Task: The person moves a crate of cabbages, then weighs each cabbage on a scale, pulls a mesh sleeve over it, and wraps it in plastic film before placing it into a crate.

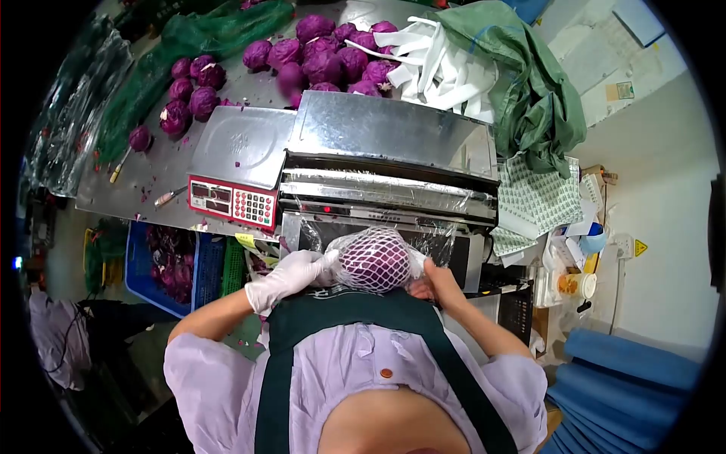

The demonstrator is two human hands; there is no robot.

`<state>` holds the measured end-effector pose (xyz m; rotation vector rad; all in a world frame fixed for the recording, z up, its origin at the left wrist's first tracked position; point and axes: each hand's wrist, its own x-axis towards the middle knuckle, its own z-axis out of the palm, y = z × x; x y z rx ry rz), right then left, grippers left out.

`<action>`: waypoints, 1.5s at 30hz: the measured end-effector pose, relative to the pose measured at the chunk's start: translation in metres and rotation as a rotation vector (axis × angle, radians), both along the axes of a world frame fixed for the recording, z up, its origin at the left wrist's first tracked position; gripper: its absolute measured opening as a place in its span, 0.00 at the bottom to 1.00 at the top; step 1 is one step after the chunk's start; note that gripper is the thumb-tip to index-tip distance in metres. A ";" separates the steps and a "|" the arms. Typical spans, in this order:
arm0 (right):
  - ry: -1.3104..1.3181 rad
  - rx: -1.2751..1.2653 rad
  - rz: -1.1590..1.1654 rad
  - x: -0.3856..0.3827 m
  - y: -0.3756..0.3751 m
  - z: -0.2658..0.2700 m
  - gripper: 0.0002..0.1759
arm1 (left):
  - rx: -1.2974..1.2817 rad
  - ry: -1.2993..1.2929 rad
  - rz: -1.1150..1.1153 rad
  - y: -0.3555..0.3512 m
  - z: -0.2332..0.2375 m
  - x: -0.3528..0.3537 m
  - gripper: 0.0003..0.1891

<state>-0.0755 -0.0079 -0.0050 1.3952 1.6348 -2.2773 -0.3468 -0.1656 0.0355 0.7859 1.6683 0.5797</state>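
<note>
A red cabbage [376, 259] in a white foam net sits close to my apron, with clear plastic film around it. My left hand [291, 278], in a white glove, is closed at the cabbage's left side, gripping its wrapping. At the right side, my bare right hand [439, 286] has its fingers bent around the film and net end; the fingertips are partly hidden. Just beyond the cabbage is the film wrapping machine [389, 193], a steel unit with a roll of clear film. Loose film [435, 240] lies over its front plate.
A red-fronted digital scale [234, 200] stands left of the machine. Many red cabbages [321, 64] and white foam nets [439, 68] lie behind. Two knives, one a short knife [170, 197], rest on the steel table. A blue crate [160, 295] of purple leaves is below left.
</note>
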 end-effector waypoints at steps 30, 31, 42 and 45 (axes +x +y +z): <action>0.695 1.393 -0.175 -0.017 0.031 0.120 0.15 | 0.322 -0.852 -0.582 0.072 -0.014 0.086 0.17; 0.747 1.329 -0.010 -0.028 0.032 0.128 0.14 | 0.382 -0.896 -0.712 0.081 -0.004 0.092 0.18; 0.755 0.680 0.588 0.004 -0.014 0.042 0.17 | 0.739 -0.331 -0.484 0.041 -0.040 0.126 0.23; 0.209 1.113 0.001 0.069 -0.021 0.033 0.18 | -0.022 -1.249 -0.154 0.045 -0.048 0.142 0.37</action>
